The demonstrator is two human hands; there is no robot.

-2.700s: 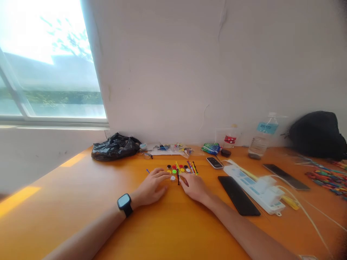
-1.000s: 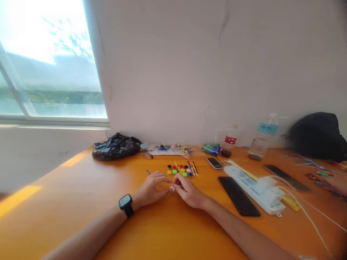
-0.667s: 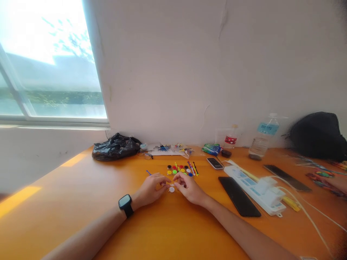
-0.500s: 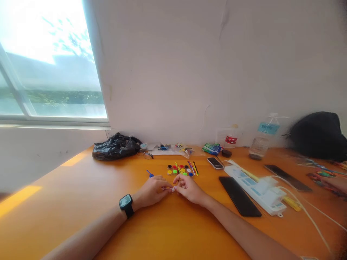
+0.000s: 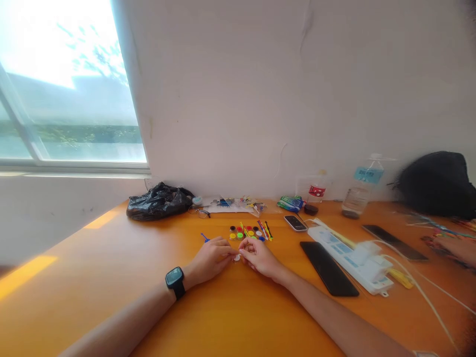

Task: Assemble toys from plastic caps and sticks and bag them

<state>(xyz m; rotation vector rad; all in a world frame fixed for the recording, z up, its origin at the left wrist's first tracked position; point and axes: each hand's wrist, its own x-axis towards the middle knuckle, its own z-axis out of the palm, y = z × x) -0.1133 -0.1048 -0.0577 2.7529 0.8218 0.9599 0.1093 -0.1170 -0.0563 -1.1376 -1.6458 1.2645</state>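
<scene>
Left hand (image 5: 211, 258) and right hand (image 5: 260, 257) meet fingertip to fingertip at a small white disc (image 5: 237, 257) on the counter (image 5: 148, 277); whether either clamps it, or its axis, cannot be told

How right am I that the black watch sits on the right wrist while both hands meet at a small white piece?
Wrong wrist: the head view shows the black watch on the left wrist. The left hand and right hand do meet at the small white piece.
</scene>
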